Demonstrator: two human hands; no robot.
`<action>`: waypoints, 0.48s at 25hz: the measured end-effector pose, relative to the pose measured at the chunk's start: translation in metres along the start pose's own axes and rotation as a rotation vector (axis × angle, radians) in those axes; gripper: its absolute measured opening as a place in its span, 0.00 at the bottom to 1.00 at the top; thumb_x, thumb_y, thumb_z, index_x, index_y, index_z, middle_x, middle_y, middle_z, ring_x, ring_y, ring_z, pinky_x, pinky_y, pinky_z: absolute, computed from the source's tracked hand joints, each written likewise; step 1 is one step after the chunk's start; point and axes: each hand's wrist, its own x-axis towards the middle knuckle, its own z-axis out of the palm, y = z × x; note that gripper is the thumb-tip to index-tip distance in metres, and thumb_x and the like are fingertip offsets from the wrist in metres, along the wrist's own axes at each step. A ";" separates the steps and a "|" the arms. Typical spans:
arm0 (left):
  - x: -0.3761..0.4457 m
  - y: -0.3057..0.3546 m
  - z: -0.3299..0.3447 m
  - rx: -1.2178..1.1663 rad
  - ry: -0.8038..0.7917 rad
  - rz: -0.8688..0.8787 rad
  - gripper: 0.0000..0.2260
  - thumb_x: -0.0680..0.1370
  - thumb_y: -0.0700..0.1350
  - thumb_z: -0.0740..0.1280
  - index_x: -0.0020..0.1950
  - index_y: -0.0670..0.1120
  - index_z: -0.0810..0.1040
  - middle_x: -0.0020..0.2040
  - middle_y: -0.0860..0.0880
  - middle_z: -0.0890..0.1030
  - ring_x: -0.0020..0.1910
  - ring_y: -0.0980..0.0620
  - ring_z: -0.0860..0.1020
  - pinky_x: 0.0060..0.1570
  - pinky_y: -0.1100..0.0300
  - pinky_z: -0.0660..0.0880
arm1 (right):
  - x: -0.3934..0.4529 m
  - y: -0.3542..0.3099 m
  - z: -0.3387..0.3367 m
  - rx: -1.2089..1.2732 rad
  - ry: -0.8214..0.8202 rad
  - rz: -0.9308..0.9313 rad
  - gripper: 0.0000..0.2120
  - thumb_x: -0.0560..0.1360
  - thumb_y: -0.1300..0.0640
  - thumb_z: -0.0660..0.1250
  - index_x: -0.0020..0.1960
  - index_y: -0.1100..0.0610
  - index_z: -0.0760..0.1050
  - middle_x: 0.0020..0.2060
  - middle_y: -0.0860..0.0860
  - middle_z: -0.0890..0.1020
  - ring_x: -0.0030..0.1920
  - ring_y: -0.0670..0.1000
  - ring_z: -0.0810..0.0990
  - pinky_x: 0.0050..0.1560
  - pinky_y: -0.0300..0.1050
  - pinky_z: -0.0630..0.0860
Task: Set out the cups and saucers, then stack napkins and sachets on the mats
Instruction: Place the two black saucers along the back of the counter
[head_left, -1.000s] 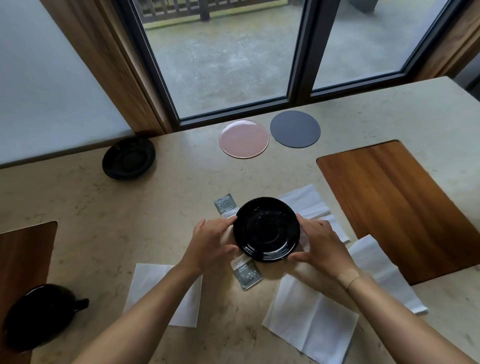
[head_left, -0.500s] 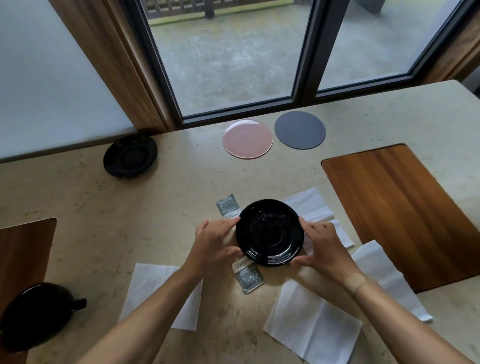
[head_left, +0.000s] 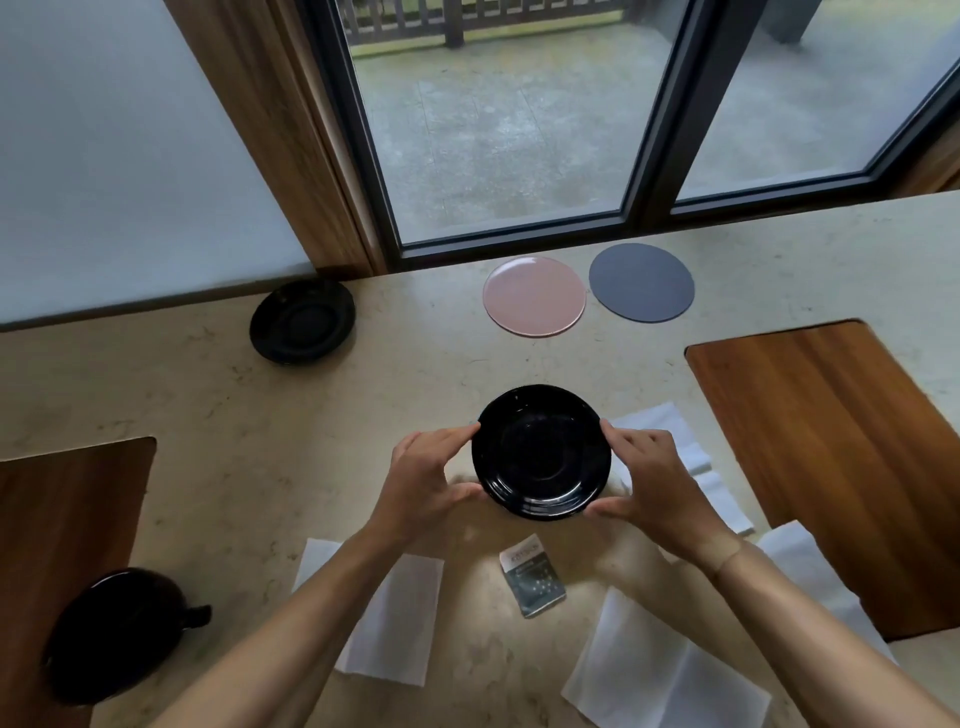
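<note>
The stone surface (head_left: 260, 415) carries two wood boards, napkins (head_left: 387, 618), a pink mat (head_left: 534, 296) and a grey mat (head_left: 641, 290). Both hands, left (head_left: 421, 488) and right (head_left: 660, 488), grip a black saucer (head_left: 541, 452) by opposite rims, above the surface's middle. Best kept level and set down clear of the paper. The sachet (head_left: 532, 577) bears print too small to read.
</note>
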 end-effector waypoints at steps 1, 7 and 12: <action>0.002 -0.003 -0.006 0.007 0.010 0.001 0.35 0.66 0.65 0.69 0.69 0.50 0.73 0.63 0.52 0.80 0.61 0.50 0.77 0.59 0.39 0.72 | 0.006 -0.003 0.001 0.000 0.006 -0.017 0.51 0.61 0.49 0.80 0.76 0.52 0.57 0.64 0.51 0.75 0.62 0.53 0.65 0.61 0.48 0.68; 0.014 -0.030 -0.035 0.006 0.068 -0.004 0.35 0.66 0.64 0.70 0.67 0.47 0.74 0.62 0.49 0.80 0.59 0.49 0.79 0.56 0.40 0.74 | 0.051 -0.021 0.014 -0.055 0.001 -0.116 0.50 0.62 0.45 0.79 0.76 0.54 0.58 0.63 0.52 0.75 0.61 0.53 0.65 0.60 0.43 0.64; 0.028 -0.051 -0.053 0.024 0.092 -0.032 0.38 0.64 0.65 0.69 0.67 0.42 0.75 0.61 0.46 0.81 0.58 0.48 0.80 0.57 0.46 0.75 | 0.092 -0.035 0.019 -0.032 -0.041 -0.155 0.50 0.63 0.45 0.78 0.77 0.53 0.55 0.65 0.51 0.74 0.61 0.53 0.63 0.60 0.41 0.62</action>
